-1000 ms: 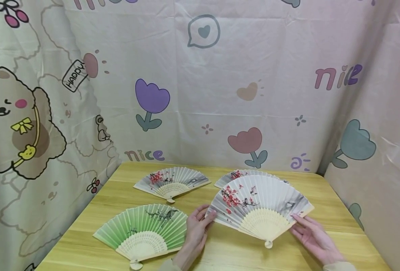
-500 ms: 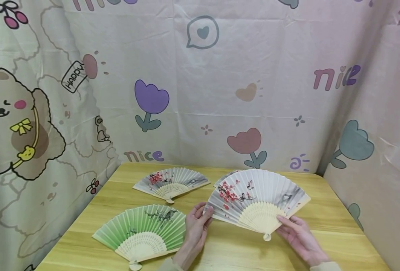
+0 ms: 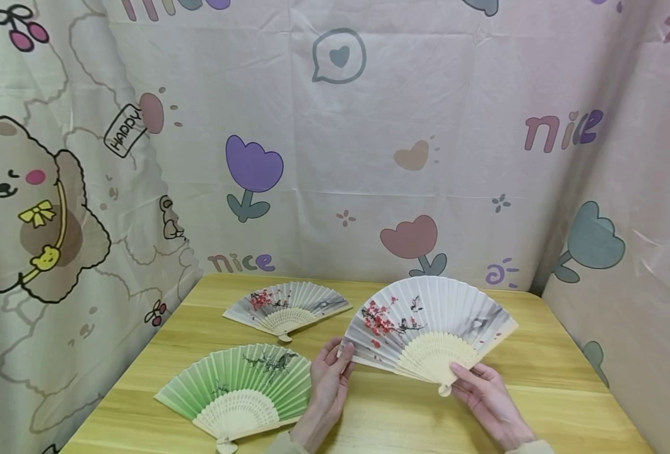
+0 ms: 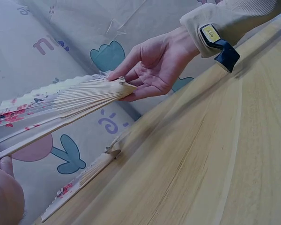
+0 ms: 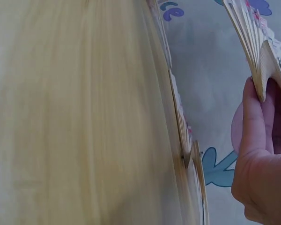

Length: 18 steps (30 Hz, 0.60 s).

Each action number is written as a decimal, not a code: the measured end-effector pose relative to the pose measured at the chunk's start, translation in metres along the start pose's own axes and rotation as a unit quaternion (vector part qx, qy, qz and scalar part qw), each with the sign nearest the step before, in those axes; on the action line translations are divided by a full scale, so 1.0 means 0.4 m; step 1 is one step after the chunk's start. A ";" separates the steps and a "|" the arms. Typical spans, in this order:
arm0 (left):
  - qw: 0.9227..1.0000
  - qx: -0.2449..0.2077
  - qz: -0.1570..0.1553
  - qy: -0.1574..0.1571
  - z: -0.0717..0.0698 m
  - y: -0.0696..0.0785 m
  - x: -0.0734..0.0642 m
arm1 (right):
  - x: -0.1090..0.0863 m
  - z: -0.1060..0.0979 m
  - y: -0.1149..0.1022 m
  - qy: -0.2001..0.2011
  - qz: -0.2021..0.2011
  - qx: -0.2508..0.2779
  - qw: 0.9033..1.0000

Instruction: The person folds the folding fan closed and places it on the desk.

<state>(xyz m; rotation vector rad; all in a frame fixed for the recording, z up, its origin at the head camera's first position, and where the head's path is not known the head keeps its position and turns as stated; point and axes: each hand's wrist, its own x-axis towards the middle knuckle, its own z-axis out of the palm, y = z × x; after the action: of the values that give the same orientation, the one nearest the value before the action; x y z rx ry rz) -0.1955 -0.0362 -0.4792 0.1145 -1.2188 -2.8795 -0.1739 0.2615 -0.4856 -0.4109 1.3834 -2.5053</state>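
a spread white-and-grey fan (image 3: 434,309) with red blossoms is held raised above the right part of the wooden counter (image 3: 392,422), its pale ribs meeting at a pivot on the near side. the left hand (image 3: 326,384) pinches the left end of its pleated leaf, thumb in front; the right hand (image 3: 489,403) pinches it beside the pivot, thumb on the front of the ribs. each grip is thus closed on this same fan. at the near left, a spread green fan (image 3: 238,378) lies on the counter; the left hand hides part of its right edge, and whether the two touch cannot be told. farther back on the left lies another blossom fan (image 3: 286,315), also spread. in the left wrist view, a fan seen edge-on (image 4: 82,183) lies on the counter, below and apart from the held one. a printed cloth (image 3: 340,139) hangs beyond the far edge.
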 end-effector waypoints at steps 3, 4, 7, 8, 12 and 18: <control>1.000 -0.009 -0.010 0.001 0.000 -0.001 -0.001 | 0.000 0.008 0.006 0.018 -0.016 -0.005 1.000; 1.000 -0.013 -0.014 0.001 0.000 -0.001 -0.001 | -0.001 0.012 0.008 0.024 -0.021 -0.005 0.999; 1.000 -0.019 -0.022 -0.008 0.003 -0.004 -0.002 | 0.000 0.020 0.011 0.036 -0.030 -0.001 0.999; 0.999 -0.018 -0.023 -0.014 0.004 -0.005 -0.002 | 0.000 0.023 0.012 0.039 -0.031 0.001 0.999; 0.999 -0.007 -0.025 -0.041 0.011 -0.010 -0.007 | 0.003 0.037 0.017 0.057 -0.035 0.001 0.998; 0.998 -0.010 -0.030 -0.062 0.018 -0.018 -0.016 | 0.012 0.063 0.034 0.117 -0.038 -0.029 0.992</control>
<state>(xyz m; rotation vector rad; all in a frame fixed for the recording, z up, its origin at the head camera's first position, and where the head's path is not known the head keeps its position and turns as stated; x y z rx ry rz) -0.1895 -0.0259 -0.4789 -0.0287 -1.2254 -2.9897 -0.1682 0.2330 -0.4835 -0.1874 1.5549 -2.6502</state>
